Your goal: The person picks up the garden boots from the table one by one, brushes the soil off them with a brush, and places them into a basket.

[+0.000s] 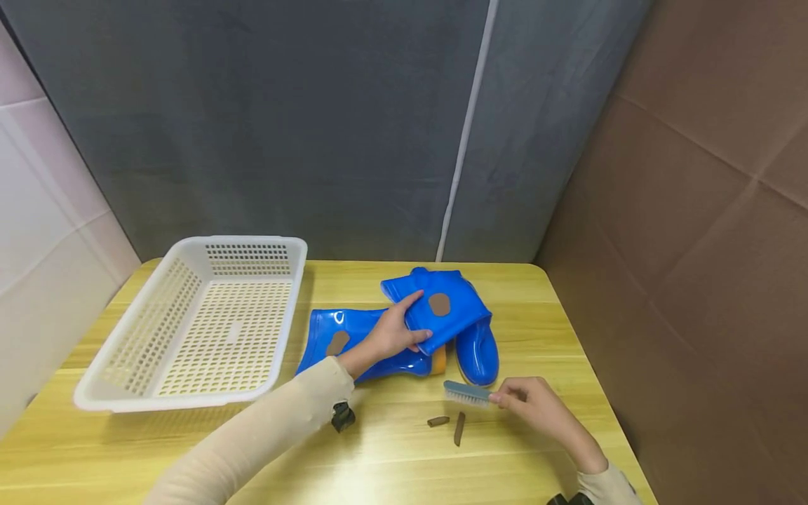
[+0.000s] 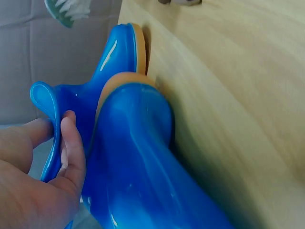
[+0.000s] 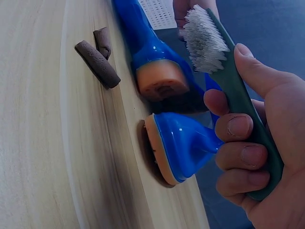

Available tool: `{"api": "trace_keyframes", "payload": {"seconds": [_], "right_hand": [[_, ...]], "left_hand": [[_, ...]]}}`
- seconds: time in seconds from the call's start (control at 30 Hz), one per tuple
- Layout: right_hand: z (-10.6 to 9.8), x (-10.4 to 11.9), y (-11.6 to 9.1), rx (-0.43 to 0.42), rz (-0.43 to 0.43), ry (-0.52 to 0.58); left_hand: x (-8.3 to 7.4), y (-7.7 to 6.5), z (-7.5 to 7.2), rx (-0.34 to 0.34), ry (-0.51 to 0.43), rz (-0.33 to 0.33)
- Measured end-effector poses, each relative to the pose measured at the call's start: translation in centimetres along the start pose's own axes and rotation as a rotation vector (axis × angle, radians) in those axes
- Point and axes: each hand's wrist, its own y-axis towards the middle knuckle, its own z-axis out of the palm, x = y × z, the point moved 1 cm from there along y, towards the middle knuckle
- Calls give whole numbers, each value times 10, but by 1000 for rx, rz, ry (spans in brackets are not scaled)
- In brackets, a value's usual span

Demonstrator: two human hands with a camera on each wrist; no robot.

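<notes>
Two blue rubber boots with orange soles are on the table. One boot (image 1: 404,361) lies on its side, a brown patch (image 1: 337,343) on its shaft. The other boot (image 1: 477,351) has its shaft bent over toward the left, with a brown patch (image 1: 439,304) facing up. My left hand (image 1: 391,333) pinches the rim of this bent shaft, the thumb on one side and fingers on the other in the left wrist view. My right hand (image 1: 533,403) grips a green-grey scrub brush (image 3: 240,95) by its handle. Its white bristles (image 3: 205,40) are apart from the boots.
A white perforated plastic basket (image 1: 293,315) stands at the left of the wooden table (image 1: 379,463). Two brown rolled pieces, one short (image 1: 438,421) and one longer (image 1: 459,428), lie in front of the boots. A dark partition and a brown one border the table.
</notes>
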Motion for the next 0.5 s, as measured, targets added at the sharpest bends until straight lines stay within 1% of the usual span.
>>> {"api": "trace_keyframes", "payload": {"seconds": [0.23, 0.4, 0.5], "right_hand": [[-1, 0, 0, -1, 1, -3], [-1, 0, 1, -3, -14, -14], [-1, 1, 3, -20, -21, -25]], "left_hand": [[5, -6, 8, -31, -3, 12], [12, -8, 13, -48, 9, 5], [16, -7, 15, -52, 3, -1]]}}
